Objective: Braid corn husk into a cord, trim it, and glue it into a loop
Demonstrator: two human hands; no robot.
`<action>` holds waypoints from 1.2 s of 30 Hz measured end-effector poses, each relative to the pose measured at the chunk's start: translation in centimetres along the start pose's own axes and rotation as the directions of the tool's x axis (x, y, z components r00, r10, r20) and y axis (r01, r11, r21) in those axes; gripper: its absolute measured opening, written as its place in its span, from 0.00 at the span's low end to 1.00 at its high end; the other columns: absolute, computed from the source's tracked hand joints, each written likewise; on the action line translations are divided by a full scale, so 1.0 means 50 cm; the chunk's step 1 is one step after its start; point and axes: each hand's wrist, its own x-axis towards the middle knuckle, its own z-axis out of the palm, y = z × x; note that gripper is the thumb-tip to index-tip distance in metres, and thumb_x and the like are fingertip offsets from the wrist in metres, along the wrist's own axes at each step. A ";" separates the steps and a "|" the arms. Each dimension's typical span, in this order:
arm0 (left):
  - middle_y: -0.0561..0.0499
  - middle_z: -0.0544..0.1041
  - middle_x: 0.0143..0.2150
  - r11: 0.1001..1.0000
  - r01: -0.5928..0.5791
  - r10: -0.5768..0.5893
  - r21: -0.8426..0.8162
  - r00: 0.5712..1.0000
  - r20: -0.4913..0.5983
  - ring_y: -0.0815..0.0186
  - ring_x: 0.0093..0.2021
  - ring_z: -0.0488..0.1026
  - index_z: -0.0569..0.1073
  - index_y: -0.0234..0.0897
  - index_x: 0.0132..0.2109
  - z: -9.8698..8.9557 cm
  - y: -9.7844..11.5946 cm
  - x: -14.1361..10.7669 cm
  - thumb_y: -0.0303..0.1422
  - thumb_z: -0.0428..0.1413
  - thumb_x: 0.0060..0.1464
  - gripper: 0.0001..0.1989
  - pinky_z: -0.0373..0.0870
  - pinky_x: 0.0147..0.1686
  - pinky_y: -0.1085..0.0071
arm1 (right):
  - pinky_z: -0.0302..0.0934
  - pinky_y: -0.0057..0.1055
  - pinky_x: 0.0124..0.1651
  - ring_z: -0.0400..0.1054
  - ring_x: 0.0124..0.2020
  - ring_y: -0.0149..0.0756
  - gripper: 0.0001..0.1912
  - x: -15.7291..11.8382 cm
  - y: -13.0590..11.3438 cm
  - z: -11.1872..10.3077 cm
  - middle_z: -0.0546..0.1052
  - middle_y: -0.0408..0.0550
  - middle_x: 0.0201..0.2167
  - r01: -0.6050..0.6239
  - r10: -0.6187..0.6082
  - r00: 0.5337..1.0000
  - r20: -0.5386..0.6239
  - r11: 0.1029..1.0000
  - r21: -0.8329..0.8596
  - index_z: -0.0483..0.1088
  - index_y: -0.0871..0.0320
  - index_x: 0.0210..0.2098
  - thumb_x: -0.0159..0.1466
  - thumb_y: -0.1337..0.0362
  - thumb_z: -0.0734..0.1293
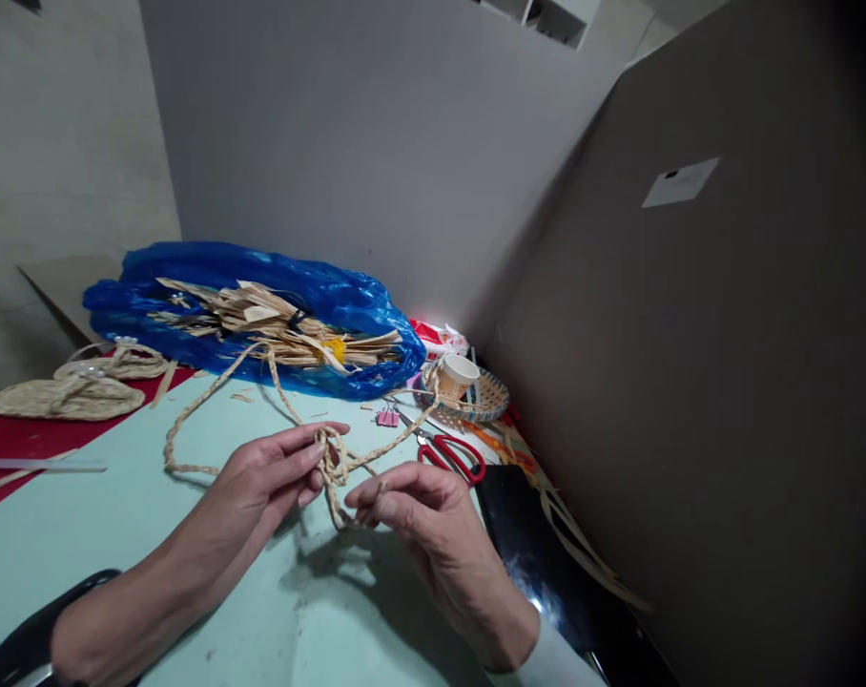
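Note:
A braided straw cord [182, 420] loops over the pale green table top, its middle gathered into a knot-like cluster of loops between my hands. My left hand [279, 472] pinches this cluster between thumb and fingers. To the right of it, my right hand [422, 510] has thumb and forefinger closed on a thin end of the cord at the lower side of the loops. One long loop of the cord reaches left and back, and another stretch runs up right toward a paper cup [458, 375]. Red-handled scissors [453, 458] lie just beyond my right hand.
A blue plastic bag [247, 258] of dried straw [282, 324] lies at the back. Woven straw sandals [68, 396] rest on red cloth at left. A pink binder clip [388, 418], a woven basket [494, 396] and a black glossy object [533, 544] are at right, beside grey partitions [376, 124].

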 end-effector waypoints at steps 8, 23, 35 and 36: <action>0.54 0.78 0.30 1.000 -0.016 0.016 0.006 0.999 -0.041 0.69 0.31 0.69 0.83 0.38 0.44 0.004 0.000 -0.008 0.34 0.71 0.45 0.17 0.70 0.30 0.80 | 0.60 0.28 0.38 0.65 0.29 0.30 0.14 -0.003 0.000 0.008 0.76 0.42 0.27 -0.117 0.103 0.992 -0.069 0.964 -0.238 0.78 0.59 0.27 0.54 0.55 0.79; 0.49 0.83 0.33 1.000 0.015 -0.015 0.026 1.000 0.003 0.63 0.37 0.76 0.82 0.40 0.46 0.016 -0.002 -0.013 0.39 0.74 0.41 0.23 0.75 0.35 0.78 | 0.63 0.32 0.46 0.71 0.39 0.37 0.13 0.000 0.016 0.010 0.78 0.47 0.36 -0.022 0.013 0.997 -0.070 0.992 -0.121 0.75 0.59 0.27 0.54 0.58 0.79; 0.54 0.78 0.31 0.996 -0.030 0.032 0.079 0.999 -0.025 0.66 0.35 0.74 0.82 0.42 0.47 0.014 -0.021 -0.013 0.41 0.72 0.43 0.22 0.71 0.32 0.79 | 0.62 0.31 0.43 0.69 0.35 0.35 0.12 0.002 0.032 0.006 0.77 0.44 0.31 -0.015 -0.014 0.994 -0.109 0.966 -0.260 0.74 0.59 0.28 0.55 0.58 0.77; 0.54 0.78 0.30 0.996 -0.038 0.041 0.080 0.999 -0.034 0.66 0.34 0.73 0.82 0.42 0.46 0.015 -0.022 -0.012 0.42 0.73 0.42 0.23 0.70 0.31 0.79 | 0.62 0.31 0.45 0.70 0.36 0.36 0.12 0.002 0.034 0.006 0.77 0.45 0.33 -0.005 -0.021 0.995 -0.101 0.969 -0.247 0.74 0.58 0.27 0.54 0.58 0.77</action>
